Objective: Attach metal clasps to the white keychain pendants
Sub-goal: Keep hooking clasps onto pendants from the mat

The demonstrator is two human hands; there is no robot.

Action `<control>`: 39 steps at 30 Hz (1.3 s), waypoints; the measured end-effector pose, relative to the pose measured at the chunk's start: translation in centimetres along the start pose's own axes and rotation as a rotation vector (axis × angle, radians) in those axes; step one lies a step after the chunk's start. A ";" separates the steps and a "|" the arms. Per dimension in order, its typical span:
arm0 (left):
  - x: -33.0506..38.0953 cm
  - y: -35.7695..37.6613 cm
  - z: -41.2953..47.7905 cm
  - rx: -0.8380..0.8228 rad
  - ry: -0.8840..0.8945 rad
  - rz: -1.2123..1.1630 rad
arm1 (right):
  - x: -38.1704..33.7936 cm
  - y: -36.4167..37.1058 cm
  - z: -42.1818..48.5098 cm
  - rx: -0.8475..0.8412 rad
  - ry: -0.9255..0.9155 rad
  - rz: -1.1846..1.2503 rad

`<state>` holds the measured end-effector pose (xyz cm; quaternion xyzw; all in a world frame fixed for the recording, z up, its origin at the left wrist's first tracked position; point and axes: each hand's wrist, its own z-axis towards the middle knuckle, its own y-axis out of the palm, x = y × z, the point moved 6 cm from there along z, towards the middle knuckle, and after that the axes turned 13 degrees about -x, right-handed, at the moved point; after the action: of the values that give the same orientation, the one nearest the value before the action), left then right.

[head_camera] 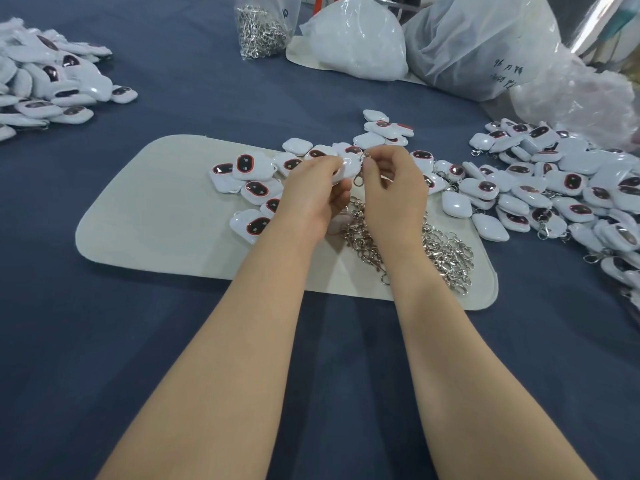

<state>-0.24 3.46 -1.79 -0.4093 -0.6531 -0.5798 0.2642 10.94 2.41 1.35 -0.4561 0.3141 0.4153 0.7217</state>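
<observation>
My left hand [317,192] grips a white keychain pendant [349,167] above the beige mat [156,216]. My right hand [391,188] pinches a metal clasp [360,176] at the pendant's right edge; its ring hangs below my fingers. Loose white pendants with dark red-rimmed ovals [252,174] lie on the mat just left of and behind my hands. A heap of silver clasps [440,251] lies on the mat under and right of my right wrist.
A large pile of pendants, some showing clasps [561,192], covers the right side of the blue cloth. Another pendant pile [52,81] sits far left. At the back stand a clear bag of clasps [259,29] and white plastic bags [363,39].
</observation>
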 end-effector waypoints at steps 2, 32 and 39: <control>0.0 0.1 0.0 -0.003 0.016 0.009 | 0.0 -0.1 -0.1 0.008 0.001 0.009; 2.7 2.6 -1.5 -0.044 0.646 0.985 | 0.3 0.0 0.1 -0.095 -0.040 -0.323; 1.1 0.1 0.1 0.021 0.222 0.090 | 0.2 0.5 0.1 -0.111 0.059 0.139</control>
<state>-0.67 3.80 -0.86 -0.3688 -0.6069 -0.6021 0.3648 10.62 2.71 1.01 -0.4848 0.3426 0.4674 0.6552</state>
